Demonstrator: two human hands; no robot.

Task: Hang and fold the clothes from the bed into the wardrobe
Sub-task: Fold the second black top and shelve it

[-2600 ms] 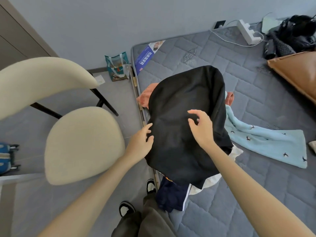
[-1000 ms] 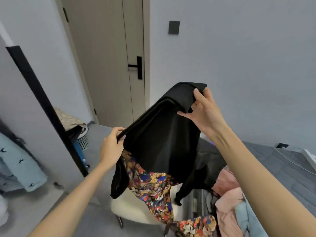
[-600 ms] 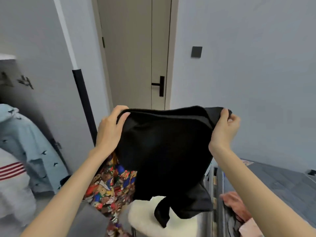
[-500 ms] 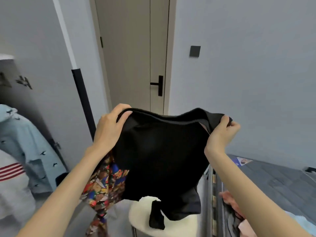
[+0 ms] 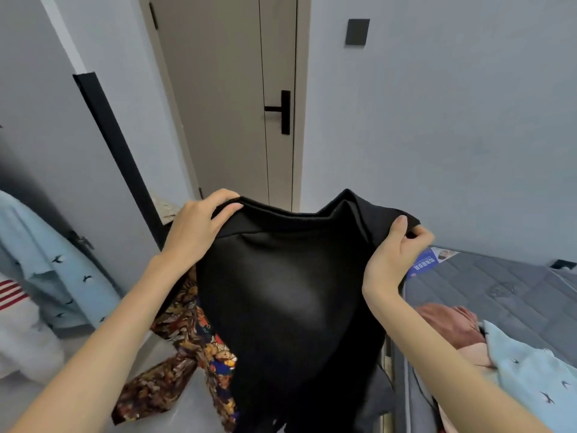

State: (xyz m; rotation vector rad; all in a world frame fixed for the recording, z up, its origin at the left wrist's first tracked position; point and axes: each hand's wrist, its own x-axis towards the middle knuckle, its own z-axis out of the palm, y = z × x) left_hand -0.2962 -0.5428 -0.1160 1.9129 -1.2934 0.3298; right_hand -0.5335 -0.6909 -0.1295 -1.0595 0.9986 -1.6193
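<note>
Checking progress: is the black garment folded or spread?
Spread: the left hand and right hand hold the black garment by its top edge, apart; it hangs unfolded below.

a tan door [image 5: 224,104] is seen at 12 o'clock, and it is closed. a black handle [image 5: 281,111] is fixed near its right edge. a dark square plate [image 5: 357,31] is set on the grey wall [image 5: 452,135] at 1 o'clock. a grey floor [image 5: 187,398] is seen at 7 o'clock.

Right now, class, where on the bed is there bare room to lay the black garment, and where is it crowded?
Free: the mattress between the blue label, the wall and the pink clothes. Crowded: the near edge, where pink clothes and a light-blue garment pile up. The left hand and right hand grip the black garment.
</note>
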